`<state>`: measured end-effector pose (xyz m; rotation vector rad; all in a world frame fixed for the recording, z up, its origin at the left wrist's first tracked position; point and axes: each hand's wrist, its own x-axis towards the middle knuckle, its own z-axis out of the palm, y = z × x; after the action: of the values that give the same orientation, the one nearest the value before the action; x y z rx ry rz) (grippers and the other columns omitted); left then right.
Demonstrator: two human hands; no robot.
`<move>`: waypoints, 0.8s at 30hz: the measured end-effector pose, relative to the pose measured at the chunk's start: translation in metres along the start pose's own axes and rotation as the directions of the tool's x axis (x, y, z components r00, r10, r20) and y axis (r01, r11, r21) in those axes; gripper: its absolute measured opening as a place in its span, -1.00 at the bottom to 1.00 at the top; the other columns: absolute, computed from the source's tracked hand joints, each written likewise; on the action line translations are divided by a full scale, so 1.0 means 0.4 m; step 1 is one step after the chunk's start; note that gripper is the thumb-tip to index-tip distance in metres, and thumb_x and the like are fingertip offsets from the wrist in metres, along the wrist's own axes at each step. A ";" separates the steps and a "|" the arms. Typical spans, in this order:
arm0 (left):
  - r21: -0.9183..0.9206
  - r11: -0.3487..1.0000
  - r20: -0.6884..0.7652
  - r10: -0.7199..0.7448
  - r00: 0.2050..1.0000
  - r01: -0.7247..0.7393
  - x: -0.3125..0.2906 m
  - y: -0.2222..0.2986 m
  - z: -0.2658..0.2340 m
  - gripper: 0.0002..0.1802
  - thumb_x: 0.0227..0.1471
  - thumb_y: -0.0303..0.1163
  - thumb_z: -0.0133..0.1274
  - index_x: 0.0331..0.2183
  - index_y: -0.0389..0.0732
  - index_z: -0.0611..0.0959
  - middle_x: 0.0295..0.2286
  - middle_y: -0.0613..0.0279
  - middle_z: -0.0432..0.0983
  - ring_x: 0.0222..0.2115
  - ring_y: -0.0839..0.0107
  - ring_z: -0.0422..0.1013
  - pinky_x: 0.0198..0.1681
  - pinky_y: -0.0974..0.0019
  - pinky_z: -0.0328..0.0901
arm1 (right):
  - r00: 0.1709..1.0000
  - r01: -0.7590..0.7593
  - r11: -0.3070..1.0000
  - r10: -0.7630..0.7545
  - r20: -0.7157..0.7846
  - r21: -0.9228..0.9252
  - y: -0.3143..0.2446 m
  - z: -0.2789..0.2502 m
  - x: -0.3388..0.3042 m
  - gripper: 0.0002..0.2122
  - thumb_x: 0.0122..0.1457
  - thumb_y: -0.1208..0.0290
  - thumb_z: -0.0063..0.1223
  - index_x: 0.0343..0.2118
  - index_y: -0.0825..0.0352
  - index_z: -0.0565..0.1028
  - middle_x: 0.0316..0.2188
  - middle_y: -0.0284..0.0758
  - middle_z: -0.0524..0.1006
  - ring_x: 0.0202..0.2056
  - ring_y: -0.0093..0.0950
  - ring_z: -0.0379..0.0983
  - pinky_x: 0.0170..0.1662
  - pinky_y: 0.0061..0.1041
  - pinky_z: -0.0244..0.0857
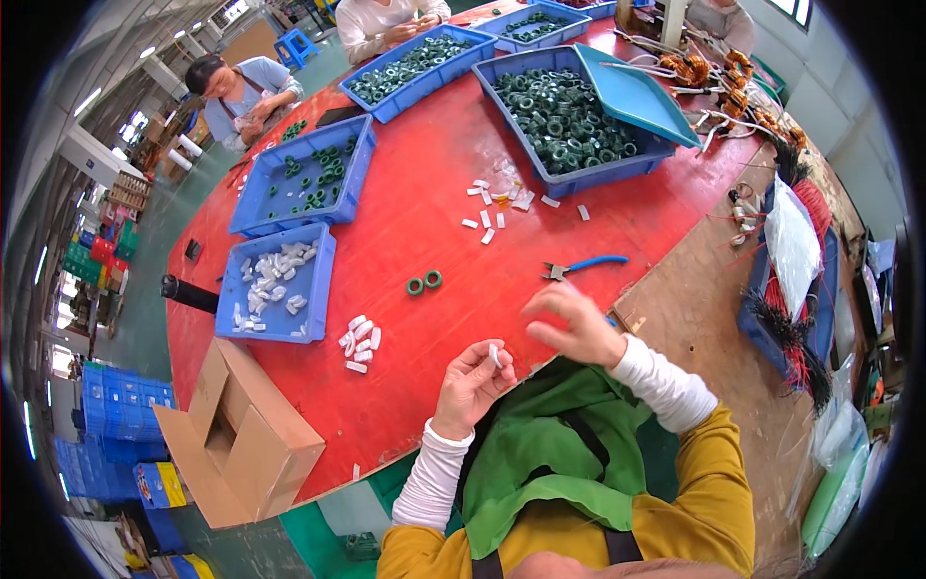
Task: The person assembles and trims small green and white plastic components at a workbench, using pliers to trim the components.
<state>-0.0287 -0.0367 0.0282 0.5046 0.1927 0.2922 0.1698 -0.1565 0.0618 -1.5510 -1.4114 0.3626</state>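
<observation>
My left hand point(472, 388) is closed in a pinch on a small white piece point(495, 356) near the table's front edge. To its right, my right hand point(577, 326) hovers with fingers apart and nothing seen in them, slightly blurred. Beyond it lies a pair of cutting pliers point(585, 266) with blue handles. Two green ring cores point(423, 283) rest side by side on the red tabletop point(405, 212). Left of my left hand is a small pile of white pieces point(360, 344), which look like rolled or folded strips.
Blue trays of green rings point(564, 121) stand at the back. On the left, another blue tray point(323, 280) holds white pieces, beside an open cardboard box point(256, 434). Loose white strips point(487, 217) lie mid-table. Copper-wound coils point(738, 77) and wire bundles point(801, 338) sit right. Co-workers sit across.
</observation>
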 end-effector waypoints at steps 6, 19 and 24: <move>0.376 0.910 -0.079 0.219 0.972 -0.175 -0.017 -0.022 0.038 -0.75 0.17 -0.54 -0.08 -0.09 -0.33 0.51 -0.29 0.10 0.53 -0.33 0.34 0.49 -0.17 0.23 0.45 | 0.868 -0.492 0.647 0.416 0.270 0.583 -0.060 0.078 -0.039 -0.69 0.31 0.26 -0.15 -0.28 0.44 0.51 -0.34 -0.32 0.51 -0.23 -0.53 0.42 -0.14 -0.51 0.29; 0.152 0.979 -0.123 0.156 0.980 -0.137 -0.037 -0.029 0.041 -0.56 0.18 -0.46 -0.06 0.08 -0.28 0.28 -0.16 0.06 0.47 -0.22 0.31 0.49 -0.09 0.18 0.43 | 0.973 -0.225 0.761 0.202 0.108 0.608 -0.075 0.144 -0.043 -0.83 0.18 0.42 0.07 -0.24 0.41 0.49 -0.23 -0.35 0.46 -0.19 -0.59 0.40 -0.13 -0.55 0.33; 0.200 0.970 -0.150 0.167 0.975 -0.136 -0.043 -0.031 0.033 -0.60 0.21 -0.39 -0.09 0.05 -0.28 0.31 -0.16 0.08 0.45 -0.21 0.26 0.50 -0.06 0.14 0.42 | 0.998 -0.057 0.925 0.057 0.011 0.375 -0.070 0.152 -0.040 -0.84 0.07 0.45 0.18 -0.30 0.36 0.52 -0.29 -0.32 0.49 -0.23 -0.44 0.44 -0.10 -0.47 0.32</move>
<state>-0.0389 -0.0585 0.0352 0.6857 0.3466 0.4692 0.1029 -0.1476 0.0484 -1.2761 -1.2133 0.6300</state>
